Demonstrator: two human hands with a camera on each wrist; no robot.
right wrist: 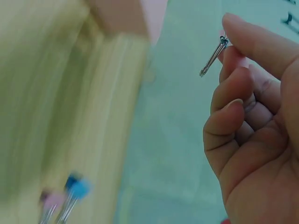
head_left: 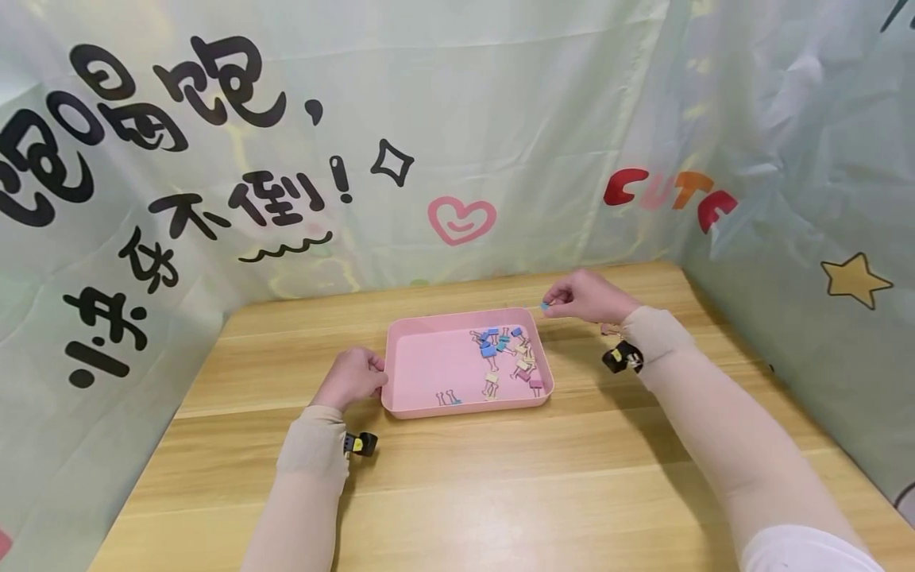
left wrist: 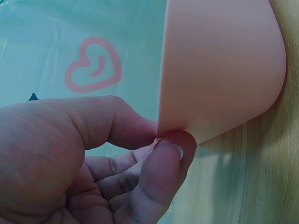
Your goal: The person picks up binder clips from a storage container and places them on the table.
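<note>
A pink tray (head_left: pixel 436 367) stands on the table, with several small binder clips (head_left: pixel 492 350) in blue, teal, yellow and pink lying mostly in its right half. My left hand (head_left: pixel 353 376) pinches the tray's left rim between thumb and forefinger; the left wrist view shows this grip on the pink wall (left wrist: pixel 219 70) up close. Just beyond the tray's right back corner, my right hand (head_left: pixel 589 296) is raised and pinches a small blue binder clip (head_left: pixel 545 306) at the fingertips. Its metal handles (right wrist: pixel 214 57) stick out in the right wrist view.
Under the right wrist, a pink binder clip (head_left: pixel 610 329) lies on the wooden table (head_left: pixel 457 492). In the right wrist view, a blue clip (right wrist: pixel 78 187) shows blurred beside a pink one. Printed cloth (head_left: pixel 500 119) hangs behind the table and along its sides.
</note>
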